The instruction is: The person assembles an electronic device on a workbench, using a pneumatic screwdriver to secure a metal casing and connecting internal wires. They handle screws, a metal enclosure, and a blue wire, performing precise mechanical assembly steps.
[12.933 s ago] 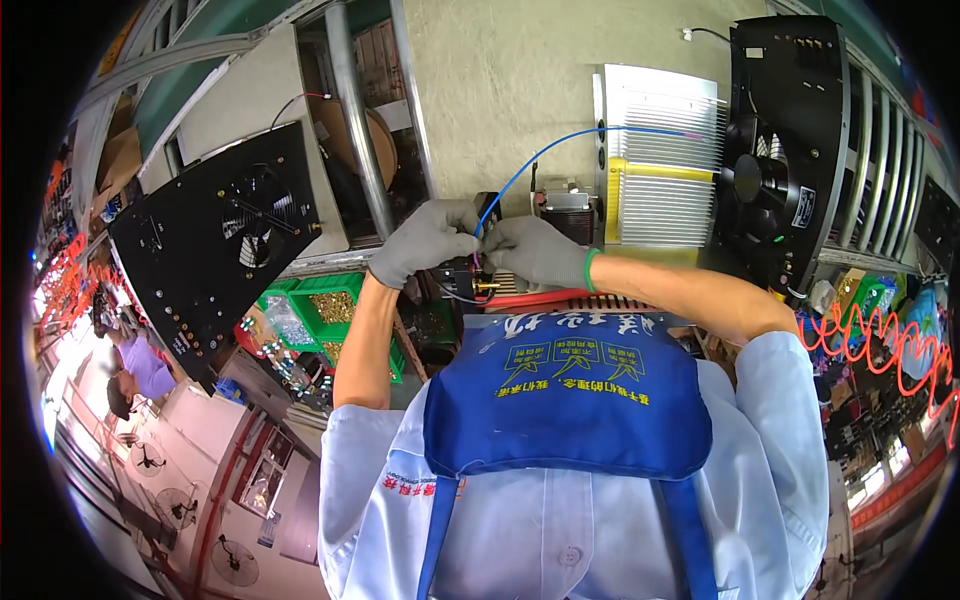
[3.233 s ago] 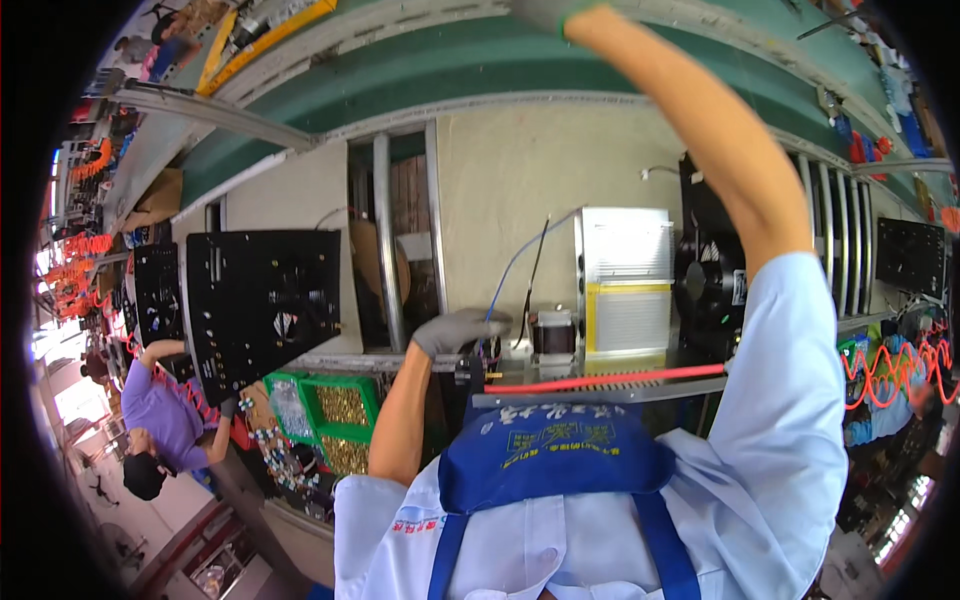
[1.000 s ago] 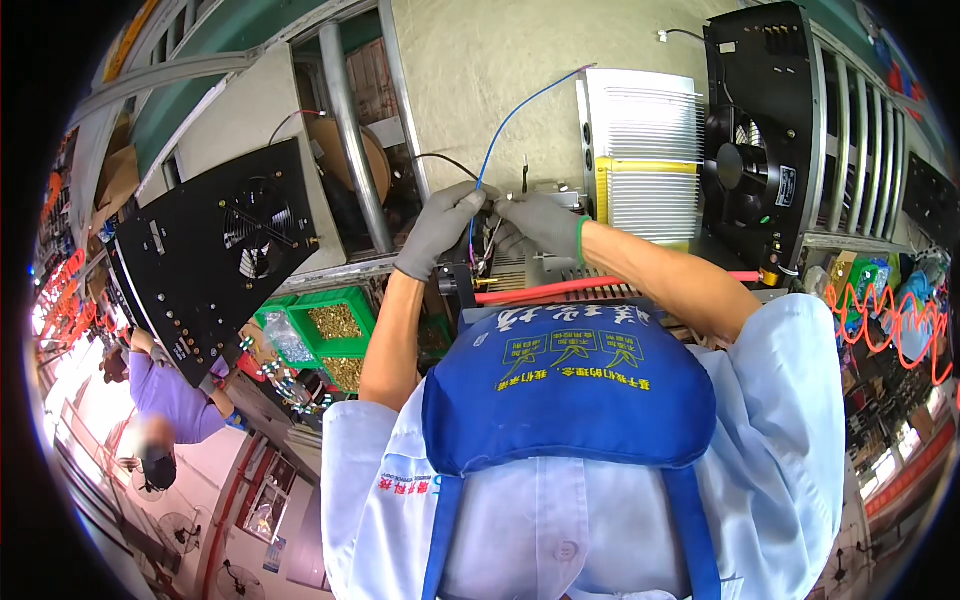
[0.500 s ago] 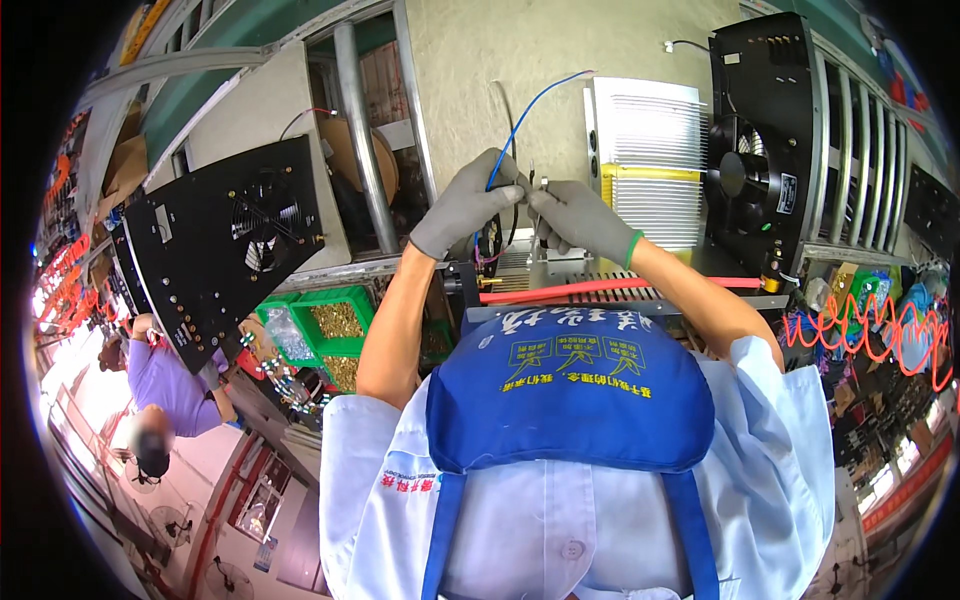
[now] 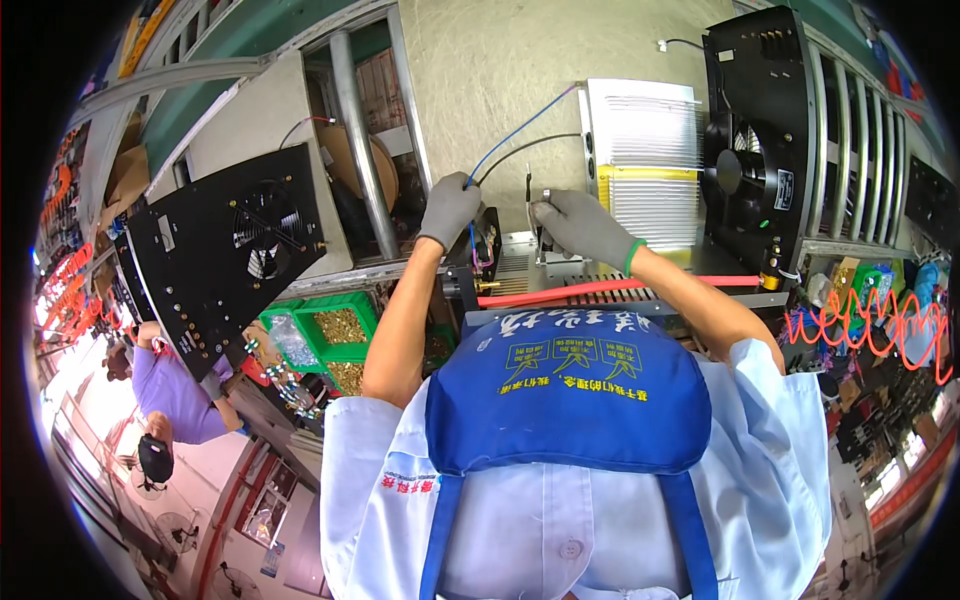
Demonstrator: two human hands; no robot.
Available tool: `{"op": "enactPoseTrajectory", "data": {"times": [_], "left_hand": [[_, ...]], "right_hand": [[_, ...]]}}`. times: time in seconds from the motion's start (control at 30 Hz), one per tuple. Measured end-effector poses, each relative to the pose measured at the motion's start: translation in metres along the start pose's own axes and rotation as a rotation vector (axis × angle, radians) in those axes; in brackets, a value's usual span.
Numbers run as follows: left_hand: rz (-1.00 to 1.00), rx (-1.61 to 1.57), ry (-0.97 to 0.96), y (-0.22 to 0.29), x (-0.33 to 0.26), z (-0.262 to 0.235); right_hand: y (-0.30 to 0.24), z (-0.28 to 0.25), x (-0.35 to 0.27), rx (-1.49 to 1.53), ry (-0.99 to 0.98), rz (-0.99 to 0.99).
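Note:
My left hand (image 5: 452,212), in a grey glove, is closed around a blue wire (image 5: 520,128) and a black wire (image 5: 530,145). Both wires stretch from its fingers toward the silver finned heat sink (image 5: 648,125) with a yellow strip. Beside it, my gloved right hand (image 5: 585,228) has its thumb and fingers pinched at a small silver metal piece (image 5: 546,194), largely covered by the hand. A thin dark upright lead (image 5: 529,182) stands just left of those fingers. Below my hands lies a slotted metal chassis (image 5: 515,262), with a small black part (image 5: 487,240) near my left hand.
A red air hose (image 5: 570,292) crosses in front of the chassis. Black fan panels stand at right (image 5: 760,150) and left (image 5: 230,240). Green bins (image 5: 322,335) hold small brass-coloured parts. A co-worker in purple (image 5: 185,395) handles the left panel. An orange coiled hose (image 5: 870,335) hangs right.
My left hand has moved left and down, away from my right hand, with the wires. The wires now slant rightward toward the heat sink. My right hand has barely moved.

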State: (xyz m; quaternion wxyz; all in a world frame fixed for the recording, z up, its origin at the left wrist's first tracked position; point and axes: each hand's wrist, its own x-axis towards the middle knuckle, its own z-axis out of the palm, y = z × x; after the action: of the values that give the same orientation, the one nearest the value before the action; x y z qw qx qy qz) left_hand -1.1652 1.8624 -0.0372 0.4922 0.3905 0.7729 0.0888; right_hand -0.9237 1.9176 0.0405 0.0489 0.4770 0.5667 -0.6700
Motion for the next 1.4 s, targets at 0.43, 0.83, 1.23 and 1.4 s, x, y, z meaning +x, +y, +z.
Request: {"op": "enactPoseTrajectory", "data": {"times": [0.43,0.83,1.23,1.4], "left_hand": [[0.128,0.187,-0.022,0.032,-0.047,-0.037],[0.211,-0.198,-0.240,-0.007,-0.052,-0.033],[0.159,-0.352,-0.483,-0.020,-0.047,-0.026],[0.173,-0.046,-0.535,-0.004,-0.038,-0.029]], "right_hand": [[-0.035,0.014,-0.002,0.153,-0.042,-0.052],[-0.002,0.045,0.040,-0.321,0.076,-0.296],[-0.033,0.026,0.025,0.008,-0.211,-0.089],[-0.016,0.045,0.025,-0.252,-0.123,-0.215]]}}
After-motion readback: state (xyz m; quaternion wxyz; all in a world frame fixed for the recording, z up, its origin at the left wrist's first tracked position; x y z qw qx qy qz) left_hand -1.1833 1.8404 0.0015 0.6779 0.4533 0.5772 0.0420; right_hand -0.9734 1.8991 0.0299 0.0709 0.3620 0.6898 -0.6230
